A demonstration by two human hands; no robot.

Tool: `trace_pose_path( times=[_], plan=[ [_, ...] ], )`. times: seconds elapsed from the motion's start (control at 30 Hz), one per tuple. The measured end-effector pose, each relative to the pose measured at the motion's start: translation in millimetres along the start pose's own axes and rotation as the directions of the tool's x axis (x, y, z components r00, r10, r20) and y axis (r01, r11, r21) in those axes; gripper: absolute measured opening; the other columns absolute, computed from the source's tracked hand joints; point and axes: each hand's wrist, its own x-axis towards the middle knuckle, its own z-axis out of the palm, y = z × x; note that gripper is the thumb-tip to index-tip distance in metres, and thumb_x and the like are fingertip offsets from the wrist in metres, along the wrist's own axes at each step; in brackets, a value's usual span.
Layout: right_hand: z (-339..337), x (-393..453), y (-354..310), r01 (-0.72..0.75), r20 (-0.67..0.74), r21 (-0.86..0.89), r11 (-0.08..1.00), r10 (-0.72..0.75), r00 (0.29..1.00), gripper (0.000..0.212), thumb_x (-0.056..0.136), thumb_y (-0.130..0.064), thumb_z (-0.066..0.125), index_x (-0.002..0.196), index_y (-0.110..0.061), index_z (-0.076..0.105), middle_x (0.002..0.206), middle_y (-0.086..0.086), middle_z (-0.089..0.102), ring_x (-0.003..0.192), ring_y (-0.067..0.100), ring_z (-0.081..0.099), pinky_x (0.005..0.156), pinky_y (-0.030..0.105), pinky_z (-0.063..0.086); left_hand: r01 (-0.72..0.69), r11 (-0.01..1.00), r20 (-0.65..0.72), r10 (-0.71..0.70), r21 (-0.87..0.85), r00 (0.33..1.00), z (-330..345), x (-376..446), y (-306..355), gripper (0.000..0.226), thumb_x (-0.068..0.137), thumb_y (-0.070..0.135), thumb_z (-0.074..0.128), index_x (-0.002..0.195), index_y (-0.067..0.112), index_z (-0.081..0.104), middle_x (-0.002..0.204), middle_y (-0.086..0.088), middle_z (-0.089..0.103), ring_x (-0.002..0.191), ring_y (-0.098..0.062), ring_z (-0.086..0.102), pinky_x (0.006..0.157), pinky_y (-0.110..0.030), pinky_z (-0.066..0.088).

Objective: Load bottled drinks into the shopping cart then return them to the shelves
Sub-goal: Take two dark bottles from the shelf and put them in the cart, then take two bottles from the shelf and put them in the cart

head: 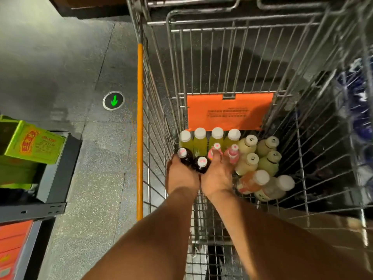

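Observation:
Both my hands reach down into the wire shopping cart [201, 81]. My left hand [181, 175] wraps a dark bottle [184, 156] with a white cap near the cart's left wall. My right hand [217, 176] holds a second dark bottle [201, 164] beside it, thumb resting near a pink bottle [215, 151]. Behind stand several green juice bottles [199, 142]. To the right stand another pink bottle [233, 154] and several pale cream bottles [247, 144]. An orange bottle [252, 181] and a pale bottle [274, 188] lie tilted at the front right.
The cart has an orange side rail [139, 128] and an orange flap [228, 112] at its far end. A dark shelf [52, 174] at the left holds green boxes [34, 142]. A green floor arrow [113, 100] glows on the grey floor. Blue packaged goods [361, 102] hang right.

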Motion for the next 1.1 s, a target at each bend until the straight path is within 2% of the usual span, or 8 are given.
trace_pose_path(
  times=[0.13, 0.3, 0.37, 0.57, 0.7, 0.77, 0.93, 1.1],
  plan=[
    [-40, -35, -4, 0.068, -0.056, -0.037, 0.997, -0.07, 0.996, 0.076, 0.082, -0.049, 0.066, 0.145, -0.018, 0.036, 0.141, 0.01, 0.044, 0.13, 0.029, 0.041, 0.107, 0.038, 0.036, -0.085, 0.991, 0.09, 0.076, 0.102, 0.993, -30, -31, 6, 0.037, 0.085, 0.028, 0.054, 0.122, 0.022, 0.056, 0.114, -0.01, 0.066, 0.105, -0.034, 0.062, 0.09, -0.04, 0.051],
    [-93, -118, -20, -0.025, -0.092, -0.131, 0.991, 0.013, 0.996, 0.064, 0.082, -0.049, 0.066, 0.133, -0.016, 0.043, 0.129, 0.007, 0.05, 0.117, 0.024, 0.047, 0.101, 0.037, 0.04, -0.263, 0.952, 0.244, 0.222, 0.153, 0.944, -82, -83, 7, 0.044, 0.08, 0.027, 0.061, 0.122, 0.016, 0.057, 0.116, -0.014, 0.064, 0.107, -0.037, 0.062, 0.091, -0.042, 0.053],
    [-117, -160, -33, -0.013, -0.184, -0.061, 0.998, 0.002, 0.983, 0.047, 0.083, -0.04, 0.067, 0.12, -0.014, 0.055, 0.121, 0.01, 0.054, 0.11, 0.029, 0.051, 0.096, 0.04, 0.046, -0.421, 0.888, 0.323, 0.35, 0.185, 0.879, -109, -110, 10, 0.039, 0.083, 0.024, 0.061, 0.12, 0.014, 0.057, 0.118, -0.014, 0.064, 0.11, -0.037, 0.061, 0.092, -0.042, 0.051],
    [-193, -293, -78, -0.083, -0.386, -0.003, 0.997, 0.075, 0.919, 0.059, 0.08, -0.055, 0.063, 0.122, -0.015, 0.051, 0.12, 0.007, 0.052, 0.114, 0.028, 0.049, 0.097, 0.038, 0.041, -0.764, 0.605, 0.398, 0.658, 0.224, 0.639, -209, -203, 37, 0.034, 0.088, 0.033, 0.056, 0.119, 0.018, 0.059, 0.117, -0.012, 0.063, 0.109, -0.035, 0.061, 0.089, -0.042, 0.052],
    [-244, -376, -84, -0.156, -0.488, 0.091, 0.984, 0.18, 0.854, 0.071, 0.076, -0.056, 0.07, 0.13, -0.016, 0.047, 0.128, 0.01, 0.048, 0.119, 0.032, 0.046, 0.099, 0.039, 0.04, -0.825, 0.499, 0.451, 0.692, 0.264, 0.563, -257, -263, 59, 0.062, 0.087, 0.024, 0.059, 0.145, 0.019, 0.039, 0.136, -0.013, 0.05, 0.123, -0.034, 0.052, 0.098, -0.04, 0.046],
    [-269, -416, -81, -0.197, -0.528, 0.09, 0.976, 0.214, 0.822, 0.077, 0.074, -0.059, 0.071, 0.135, -0.018, 0.045, 0.131, 0.009, 0.047, 0.122, 0.032, 0.044, 0.1, 0.041, 0.04, -0.867, 0.426, 0.488, 0.717, 0.258, 0.498, -273, -299, 67, 0.062, 0.082, 0.018, 0.062, 0.141, 0.019, 0.043, 0.136, -0.012, 0.052, 0.12, -0.032, 0.055, 0.098, -0.04, 0.048],
    [-313, -523, -61, -0.288, -0.624, 0.136, 0.948, 0.307, 0.718, 0.081, 0.07, -0.064, 0.072, 0.133, -0.019, 0.047, 0.129, 0.007, 0.047, 0.123, 0.031, 0.044, 0.1, 0.044, 0.042, -0.955, 0.231, 0.62, 0.726, 0.189, 0.298, -297, -392, 69, 0.069, 0.084, 0.019, 0.063, 0.148, 0.022, 0.037, 0.136, -0.007, 0.055, 0.108, -0.027, 0.063, 0.091, -0.041, 0.054],
    [-321, -660, -22, -0.402, -0.686, 0.2, 0.894, 0.42, 0.594, 0.08, 0.069, -0.065, 0.071, 0.131, -0.02, 0.047, 0.129, 0.008, 0.048, 0.122, 0.032, 0.044, 0.098, 0.047, 0.044, -0.998, 0.045, 0.697, 0.714, 0.051, 0.067, -302, -494, 39, 0.06, 0.084, 0.029, 0.065, 0.14, 0.017, 0.047, 0.134, -0.012, 0.058, 0.119, -0.031, 0.056, 0.094, -0.037, 0.047]
  ],
)
